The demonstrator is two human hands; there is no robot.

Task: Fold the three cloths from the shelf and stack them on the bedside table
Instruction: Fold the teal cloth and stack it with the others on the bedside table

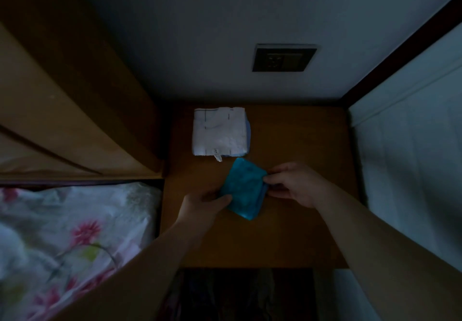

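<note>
On the desk (pixel 295 220): teal cloth (pixel 243 190), folded, long axis slanting away-left to near-right
Hands: left hand (pixel 202 203) pinches its left edge, right hand (pixel 297 183) its right edge
Stack (pixel 218 130): just beyond, seemingly two cloths in the dim light

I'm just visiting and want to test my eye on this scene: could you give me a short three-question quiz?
1. True or false: the teal cloth already lies on top of the white cloth.
2. Which hands hold the teal cloth? A) left hand only B) right hand only C) both
3. Fill in: a pale blue cloth peeks out from ___ the white cloth.

Key: 1 false; 2 C; 3 under.
</note>
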